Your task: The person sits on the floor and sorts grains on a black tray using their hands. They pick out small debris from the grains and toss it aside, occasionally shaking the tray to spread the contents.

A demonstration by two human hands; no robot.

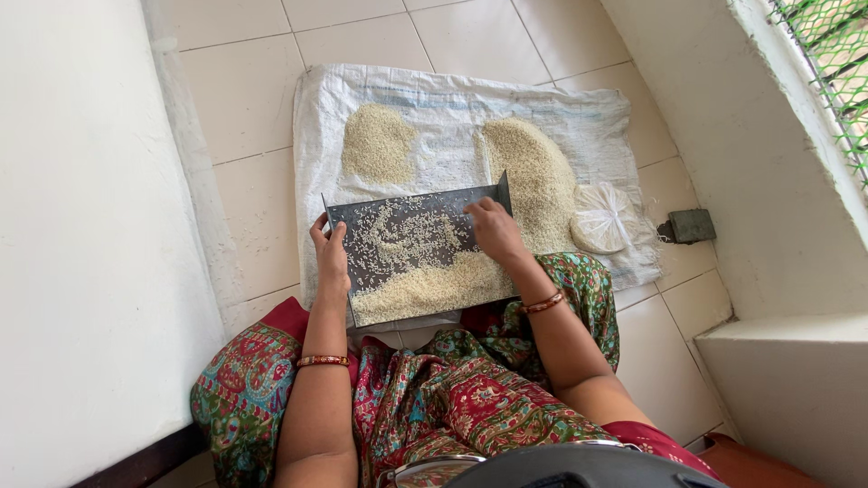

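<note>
A dark metal winnowing tray (362, 215) rests on my lap, tilted toward me. Pale rice grains (429, 285) are heaped along its near edge, with a thin scatter higher up. My left hand (331, 256) grips the tray's left rim. My right hand (495, 229) lies inside the tray at its right side, fingers spread over the grains and touching them. Both wrists wear orange bangles.
A white woven sack (434, 90) is spread on the tiled floor ahead, holding two rice piles, a small one (377, 143) at left and a larger one (533, 176) at right. A clear plastic bag (603, 219) and a small dark block (691, 225) lie at right. Walls close in on both sides.
</note>
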